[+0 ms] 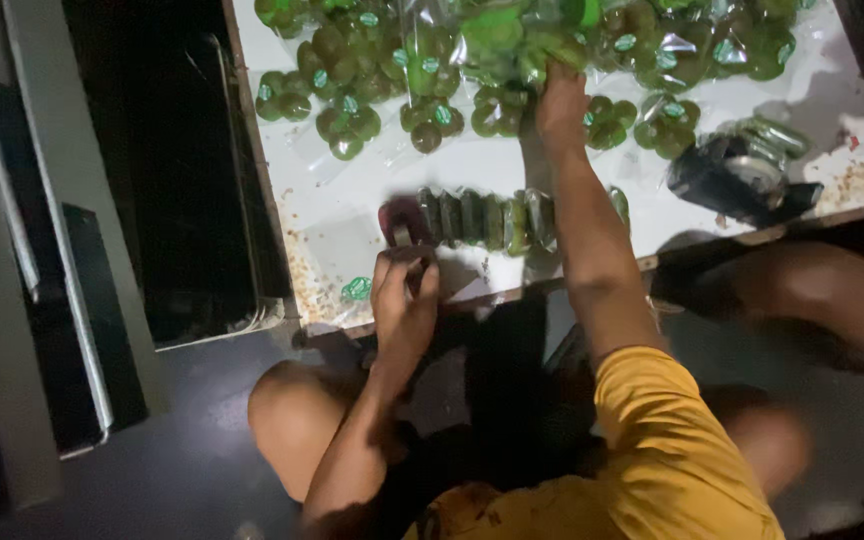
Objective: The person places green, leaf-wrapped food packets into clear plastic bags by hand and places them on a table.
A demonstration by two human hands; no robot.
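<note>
- The left hand (404, 292) was at the near edge of the white board (372, 215), fingers curled around a small dark thing; what it was could not be told from the blur.
- Just beyond that hand, on the board, stood a dark red tape holder (402, 222), and touching it a row of packed green pieces (497, 220) ran sideways, standing on edge.
- The right hand (559, 105) reached to the far part of the board, fingers closed into the heap of clear bags with green round pieces (512, 40); whether it really held one bag, I cannot tell.
- Small groups of green pieces (347, 125) lay loose between the heap and the row.
- In my judgement the work was partly done: one row was ready, but many bags remained in the heap.
- A black object with a shiny part (742, 175) lay on the board toward the right corner.
- Open room on the board was small: only a bare strip between the loose groups and the row.
- The near edge of the board was worn, and the row stood close to it.
</note>
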